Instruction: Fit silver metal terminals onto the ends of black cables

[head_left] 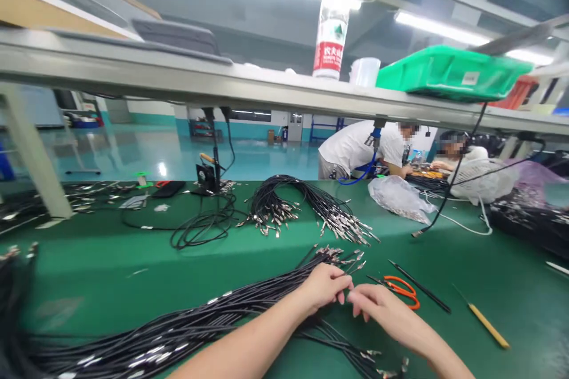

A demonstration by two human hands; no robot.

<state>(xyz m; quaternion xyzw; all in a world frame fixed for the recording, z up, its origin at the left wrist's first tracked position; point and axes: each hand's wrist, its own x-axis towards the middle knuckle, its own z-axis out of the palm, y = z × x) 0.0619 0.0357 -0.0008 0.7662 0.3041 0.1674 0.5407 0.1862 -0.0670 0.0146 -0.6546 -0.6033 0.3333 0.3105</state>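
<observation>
A long bundle of black cables with metal connector ends lies across the green bench. My left hand rests over its right end, the fingers pinched on a thin black cable whose metal tip shows just past the knuckles. Close beside it, almost touching, is my right hand; its thumb and fingers are pressed together, and whatever sits between them is too small to make out. Orange-handled scissors and a black pen-like tool lie just beyond the right hand. Further right is a yellow-handled pick with a thin point.
Behind the hands sits a curved cable bundle, with a small black device to its left. A plastic bag and a hanging cable are at right. Overhead, a shelf carries a bottle and green tray. Two people work beyond.
</observation>
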